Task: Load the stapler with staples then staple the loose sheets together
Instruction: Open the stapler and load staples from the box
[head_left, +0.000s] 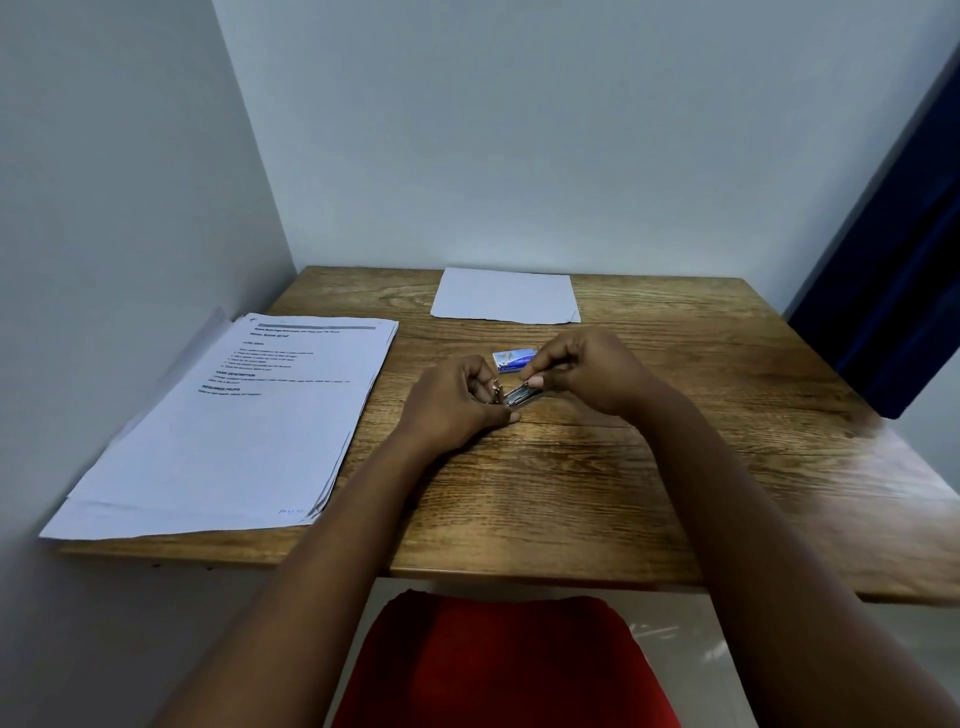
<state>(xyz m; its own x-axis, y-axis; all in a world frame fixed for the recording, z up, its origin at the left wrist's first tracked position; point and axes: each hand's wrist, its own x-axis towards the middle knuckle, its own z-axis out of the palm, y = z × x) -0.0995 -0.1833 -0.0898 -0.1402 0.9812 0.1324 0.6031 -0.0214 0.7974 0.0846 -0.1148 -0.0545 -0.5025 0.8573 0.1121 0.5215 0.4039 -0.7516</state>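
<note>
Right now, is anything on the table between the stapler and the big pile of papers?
Nothing visible: between the stapler, held in both hands, and the printed stack off to the left lies only bare table.

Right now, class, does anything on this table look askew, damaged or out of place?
Two things stand out. The printed stack at the left is unevenly fanned and overhangs the table edge. The blank sheet at the back has a bent near-right corner. Nothing is spilled.

Wooden table (597, 493); red seat (498, 665) below; blue curtain (893, 291) at right.
</note>
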